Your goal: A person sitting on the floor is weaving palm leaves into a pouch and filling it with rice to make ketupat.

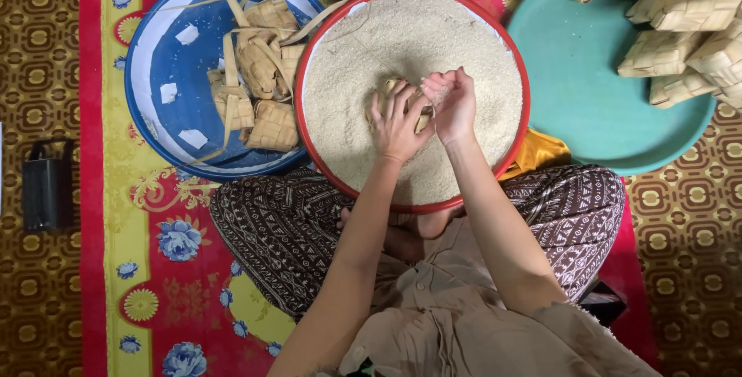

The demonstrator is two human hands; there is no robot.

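Hands cupped around woven pouch

Blue basin with woven pouches — teal tray, black box, floral mat.

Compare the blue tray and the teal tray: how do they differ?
The blue tray lies left of the red rice basin; the teal tray lies right of it. The blue tray has a white rim; the teal tray is plain. The blue tray's woven pouches sit centrally; the teal tray's pouches pile at its far right. Both are round.
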